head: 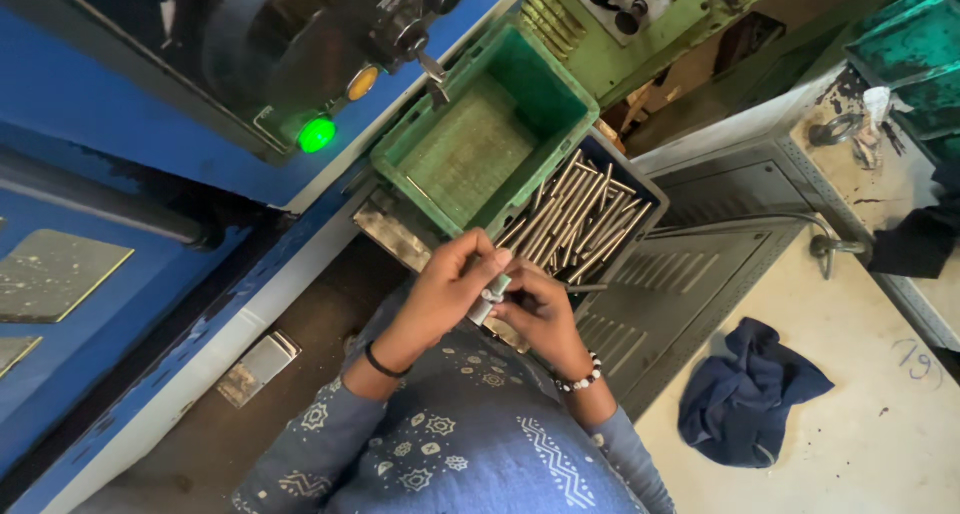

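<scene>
Both hands meet over my lap on one small pale cylindrical gauge piece. My left hand pinches its upper end between thumb and fingers. My right hand grips its lower end from the right, and a thin metal rod sticks out to the right from that hand. Just beyond the hands stands a dark crate filled with several metal rods. How the rod and the cylinder join is hidden by my fingers.
A green crate, holding a single rod, sits behind the dark one. A blue machine with a lit green lamp fills the left. A grey cabinet and a pale tabletop with a dark blue cloth lie at right.
</scene>
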{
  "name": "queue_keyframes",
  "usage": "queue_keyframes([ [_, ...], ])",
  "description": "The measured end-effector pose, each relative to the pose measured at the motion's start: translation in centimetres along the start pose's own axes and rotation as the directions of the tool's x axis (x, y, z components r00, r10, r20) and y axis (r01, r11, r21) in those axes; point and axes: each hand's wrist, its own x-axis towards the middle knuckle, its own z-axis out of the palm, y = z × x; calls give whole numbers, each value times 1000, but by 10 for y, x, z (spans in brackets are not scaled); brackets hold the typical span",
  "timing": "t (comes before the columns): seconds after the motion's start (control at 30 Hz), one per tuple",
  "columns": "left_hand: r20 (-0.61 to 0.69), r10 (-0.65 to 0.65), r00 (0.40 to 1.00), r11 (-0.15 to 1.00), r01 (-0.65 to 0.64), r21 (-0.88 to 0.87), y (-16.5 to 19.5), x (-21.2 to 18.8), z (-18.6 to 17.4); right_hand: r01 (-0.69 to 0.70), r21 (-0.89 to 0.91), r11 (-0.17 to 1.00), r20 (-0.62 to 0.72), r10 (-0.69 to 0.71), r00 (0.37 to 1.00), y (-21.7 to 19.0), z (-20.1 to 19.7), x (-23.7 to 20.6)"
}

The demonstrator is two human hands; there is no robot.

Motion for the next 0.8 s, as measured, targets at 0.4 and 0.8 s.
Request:
queue_keyframes([
  [0.4, -184, -299, 936, 862, 182, -473, -11, 11, -45, -202, 36, 979, -182, 206, 962, -25, -17, -17],
  [0.8, -109, -315, 943, 793, 198, -577, -17, -7, -65, -357, 916, 184, 300, 277, 913, -59, -21, 24],
])
